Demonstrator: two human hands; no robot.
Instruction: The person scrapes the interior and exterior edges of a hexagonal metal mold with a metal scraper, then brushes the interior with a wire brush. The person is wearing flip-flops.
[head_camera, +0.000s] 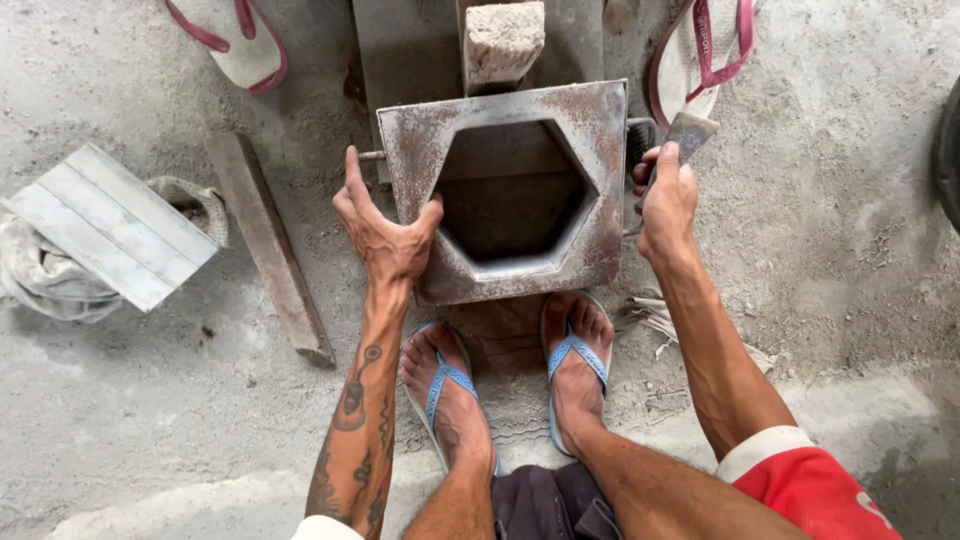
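A rusty square metal mould (600, 130) with a hexagonal opening stands on the concrete floor in front of my feet. My left hand (380, 225) grips its left edge, thumb hooked over the rim beside a small side handle. My right hand (668, 195) is at the mould's right side, closed around the handle of a small flat metal trowel (690, 130) whose blade points up and away. A grey concrete block (503, 40) stands upright just behind the mould.
A wooden plank (268, 245) lies to the left, beside a slatted board (110, 225) resting over a cloth sack. Pink-strapped sandals (235, 40) lie at the top left, with another sandal (700, 60) at the top right. My feet in blue flip-flops (575, 355) sit below the mould.
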